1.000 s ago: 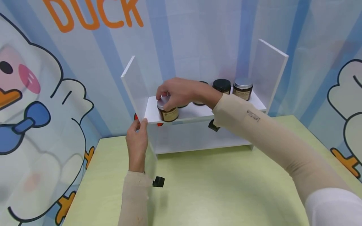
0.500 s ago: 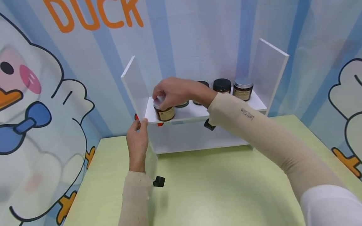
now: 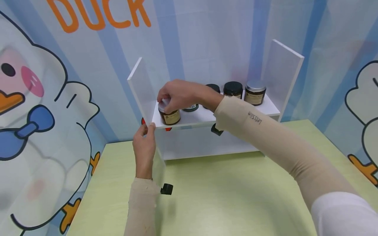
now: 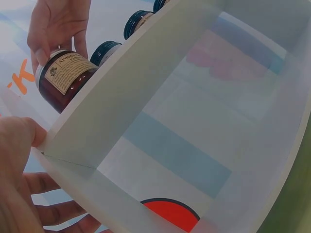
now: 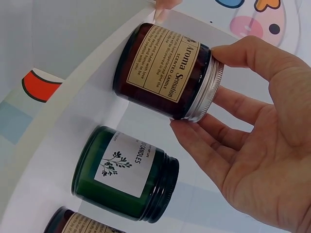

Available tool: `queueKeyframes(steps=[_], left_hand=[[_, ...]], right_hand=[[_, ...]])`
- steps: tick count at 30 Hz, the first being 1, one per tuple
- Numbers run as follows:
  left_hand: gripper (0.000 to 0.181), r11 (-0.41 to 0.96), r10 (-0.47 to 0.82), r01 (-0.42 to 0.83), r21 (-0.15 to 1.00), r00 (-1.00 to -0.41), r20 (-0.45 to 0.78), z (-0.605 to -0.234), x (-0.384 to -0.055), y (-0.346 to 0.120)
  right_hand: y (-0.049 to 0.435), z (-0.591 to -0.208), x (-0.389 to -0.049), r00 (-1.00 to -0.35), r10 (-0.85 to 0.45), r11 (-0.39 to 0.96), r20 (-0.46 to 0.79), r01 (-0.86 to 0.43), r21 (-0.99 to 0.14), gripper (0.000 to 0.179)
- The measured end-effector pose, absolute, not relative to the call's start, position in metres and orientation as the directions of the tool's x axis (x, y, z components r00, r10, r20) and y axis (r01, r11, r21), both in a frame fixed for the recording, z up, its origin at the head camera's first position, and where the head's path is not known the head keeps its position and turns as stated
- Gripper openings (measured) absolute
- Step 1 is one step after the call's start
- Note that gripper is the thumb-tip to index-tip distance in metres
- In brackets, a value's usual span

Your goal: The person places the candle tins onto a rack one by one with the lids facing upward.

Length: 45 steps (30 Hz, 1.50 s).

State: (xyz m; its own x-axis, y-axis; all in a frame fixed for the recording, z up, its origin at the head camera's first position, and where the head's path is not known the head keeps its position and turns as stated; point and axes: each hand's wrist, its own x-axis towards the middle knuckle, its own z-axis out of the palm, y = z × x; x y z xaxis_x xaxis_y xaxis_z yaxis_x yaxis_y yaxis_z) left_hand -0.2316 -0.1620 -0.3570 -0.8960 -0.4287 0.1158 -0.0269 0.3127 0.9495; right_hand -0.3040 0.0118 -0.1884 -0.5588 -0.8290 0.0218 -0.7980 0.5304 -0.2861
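My right hand [image 3: 181, 95] holds a scented candle jar [image 3: 171, 118] by its silver lid, thumb on one side and fingertips on the other. The brown glass jar [image 5: 158, 68] has a cream label and stands upright at the left end of the white shelf's [image 3: 203, 123] upper board. Beside it is a green candle jar [image 5: 121, 170] with a dark lid, partly hidden by the right hand in the head view. My left hand [image 3: 144, 149] grips the shelf's left front corner. In the left wrist view its thumb presses the front edge, with the fingers [image 4: 58, 213] behind the side panel.
Farther right on the board stand two black-lidded candle jars, one [image 3: 233, 88] plainly visible, and a silver-lidded jar [image 3: 255, 93]. Upright panels [image 3: 284, 75] close both ends. The shelf rests on a pale green table [image 3: 224, 193] against a duck-print backdrop [image 3: 206, 39].
The right hand has shifted the brown candle jar slightly left along the board, toward the left panel, showing more of the green jar. The left hand stays at the corner.
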Motion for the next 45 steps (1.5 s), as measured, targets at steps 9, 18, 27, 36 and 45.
queueKeyframes(steps=[9,18,27,36,45], left_hand=[[0.055,0.311,-0.424,-0.028,0.950,-0.899,0.113,-0.3566,-0.2298,-0.1620],[0.054,0.317,-0.425,-0.018,0.948,-0.896,0.126,-0.3564,-0.2317,-0.1575],[0.052,0.323,-0.416,0.001,0.947,-0.898,0.143,-0.3566,-0.2324,-0.1569],[0.054,0.308,-0.422,-0.016,0.951,-0.898,0.121,-0.3551,-0.2326,-0.1549],[0.054,0.309,-0.431,-0.035,0.950,-0.896,0.107,-0.3536,-0.2323,-0.1543]], right_hand=[[0.0079,-0.1907,-0.3055,-0.564,-0.825,0.532,0.029,-0.793,-0.296,0.040],[0.0074,-0.1928,-0.3078,-0.584,-0.810,0.551,0.044,-0.786,-0.280,0.040],[0.0058,-0.1958,-0.3097,-0.595,-0.801,0.559,0.067,-0.782,-0.276,0.042],[0.0046,-0.1968,-0.3114,-0.606,-0.792,0.568,0.072,-0.775,-0.277,0.042],[0.0026,-0.1977,-0.3132,-0.613,-0.787,0.570,0.075,-0.768,-0.294,0.042]])
